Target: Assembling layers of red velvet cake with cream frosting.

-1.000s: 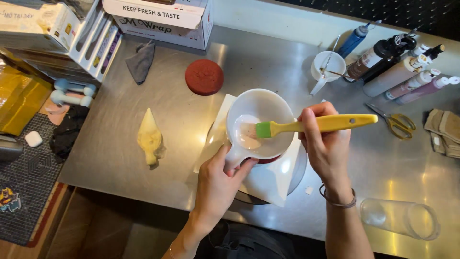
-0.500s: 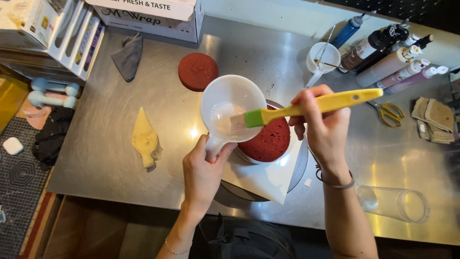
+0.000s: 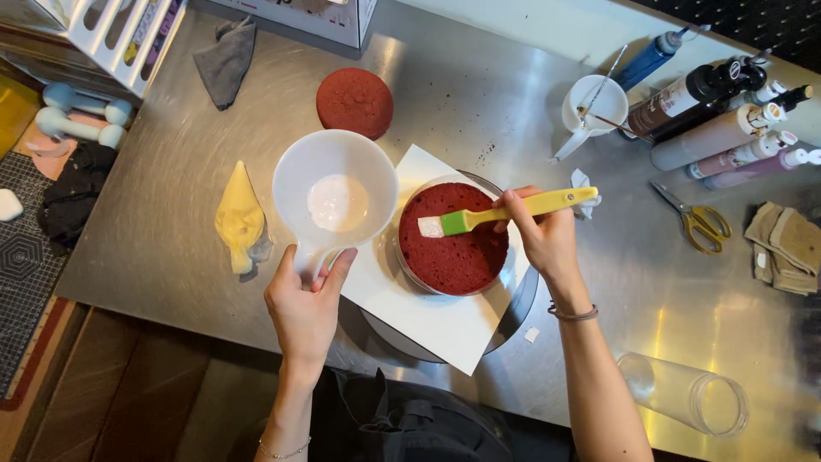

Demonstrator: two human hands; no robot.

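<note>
Brush tip on red cake layer (image 3: 453,248)
Right hand (image 3: 547,239) clamped on pastry brush (image 3: 505,212), lying crosswise; left hand (image 3: 308,299) gripping white cup (image 3: 335,192) leftward.

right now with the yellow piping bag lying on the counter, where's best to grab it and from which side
Probably the yellow piping bag is best gripped at its wide lower end, where the loose plastic bunches. It lies flat on the steel counter, narrow tip pointing away from the person. Come from above on the near side; the left hand, holding the white bowl, is nearest.
</note>
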